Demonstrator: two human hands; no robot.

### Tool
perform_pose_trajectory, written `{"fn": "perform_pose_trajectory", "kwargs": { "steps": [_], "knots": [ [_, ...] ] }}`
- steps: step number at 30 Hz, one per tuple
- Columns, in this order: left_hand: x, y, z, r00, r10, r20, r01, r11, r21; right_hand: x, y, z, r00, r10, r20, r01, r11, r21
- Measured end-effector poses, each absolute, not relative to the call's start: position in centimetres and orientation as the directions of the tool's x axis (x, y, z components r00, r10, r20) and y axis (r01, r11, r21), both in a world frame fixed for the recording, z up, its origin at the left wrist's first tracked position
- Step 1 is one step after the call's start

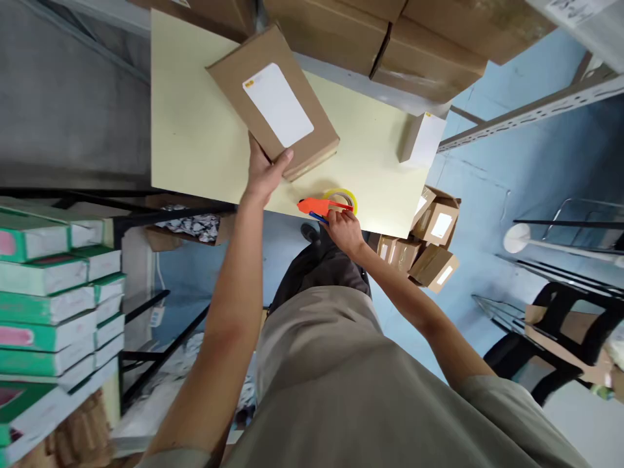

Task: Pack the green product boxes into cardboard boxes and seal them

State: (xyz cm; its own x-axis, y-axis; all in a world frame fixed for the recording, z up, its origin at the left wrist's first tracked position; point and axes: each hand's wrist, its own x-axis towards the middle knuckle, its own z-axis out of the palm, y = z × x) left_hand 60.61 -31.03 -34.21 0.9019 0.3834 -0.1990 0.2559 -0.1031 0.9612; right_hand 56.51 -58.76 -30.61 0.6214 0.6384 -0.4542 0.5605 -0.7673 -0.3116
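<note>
The left hand (266, 170) grips the carton (277, 107) over the counter (195, 130); the right hand's (345, 229) fingers clasp an orange tape dispenser (314, 206). Positioning seems in hand; the next move calls for steadiness.

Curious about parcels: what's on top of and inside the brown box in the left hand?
On top of the brown box is a white label with a small yellow mark. The closed top covers the inside, so any contents can't be seen.

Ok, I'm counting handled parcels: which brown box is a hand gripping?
The brown box in the left hand, over the table; no hand touches the boxes beyond its far edge or the heap by its right corner.
</note>
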Motion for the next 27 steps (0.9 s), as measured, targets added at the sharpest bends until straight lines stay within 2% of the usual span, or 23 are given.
{"fn": "perform_pose_trajectory", "kwargs": {
  "steps": [6,12,16,21,27],
  "knots": [
    [59.0,-28.2,-32.6,0.927,0.293,-0.233,0.297,-0.195,0.935,54.7,-57.4,-30.1,0.614,0.650,-0.447,0.533,-0.760,-0.372],
    [59.3,-29.4,-31.0,0.924,0.269,-0.272,0.337,-0.233,0.912,54.2,-65.7,-29.3,0.723,0.514,-0.463,0.415,-0.857,-0.304],
    [59.2,-29.4,-30.7,0.933,0.245,-0.263,0.336,-0.330,0.882,57.7,-68.9,-30.2,0.802,0.458,-0.383,0.367,-0.884,-0.290],
    [59.3,-29.0,-31.1,0.947,0.208,-0.243,0.293,-0.262,0.920,66.3,-65.1,-31.9,0.817,0.511,-0.266,0.438,-0.851,-0.290],
    [59.7,-27.8,-30.1,0.915,0.209,-0.344,0.392,-0.267,0.880,71.8,-62.7,-30.2,0.684,0.644,-0.344,0.646,-0.753,-0.125]
  ]
}}
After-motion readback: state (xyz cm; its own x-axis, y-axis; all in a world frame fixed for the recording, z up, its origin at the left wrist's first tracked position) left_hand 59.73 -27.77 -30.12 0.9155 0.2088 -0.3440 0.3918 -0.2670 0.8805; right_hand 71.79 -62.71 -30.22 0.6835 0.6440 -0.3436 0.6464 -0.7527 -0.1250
